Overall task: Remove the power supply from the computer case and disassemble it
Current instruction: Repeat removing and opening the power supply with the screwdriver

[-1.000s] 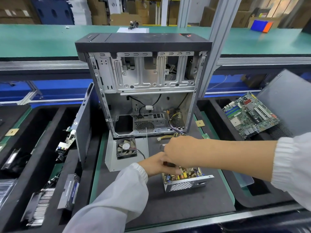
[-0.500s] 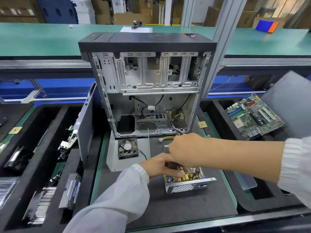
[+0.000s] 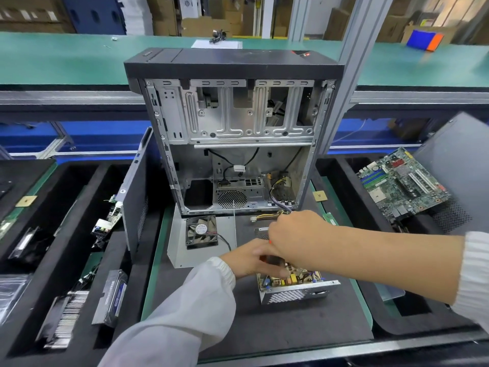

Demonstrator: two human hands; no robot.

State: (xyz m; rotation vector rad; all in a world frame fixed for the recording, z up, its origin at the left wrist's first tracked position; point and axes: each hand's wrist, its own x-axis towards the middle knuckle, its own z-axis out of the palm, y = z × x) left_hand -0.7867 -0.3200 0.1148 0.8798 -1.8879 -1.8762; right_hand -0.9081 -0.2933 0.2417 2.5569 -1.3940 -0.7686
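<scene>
The opened power supply (image 3: 293,290) lies on the black mat in front of the upright computer case (image 3: 238,128), its circuit board bare and its mesh side facing me. My left hand (image 3: 251,258) rests on its near left corner with fingers stretched over the board. My right hand (image 3: 296,234) hovers just above, fist curled round a red and black tool that looks like a screwdriver, mostly hidden. The power supply's lid (image 3: 177,247) lies to the left with the fan (image 3: 201,230) on it. Yellow and black cables (image 3: 267,215) trail behind my right hand.
A motherboard (image 3: 402,181) leans in the right foam tray. The case's side panel (image 3: 137,202) stands on edge to the left. A hard drive (image 3: 113,298), a heat sink (image 3: 63,319) and small boards lie in the left trays. A metal post (image 3: 341,75) rises behind the case.
Both hands stay over the power supply. My right hand has lifted slightly and shifted a little to the right; the left hand keeps its place.
</scene>
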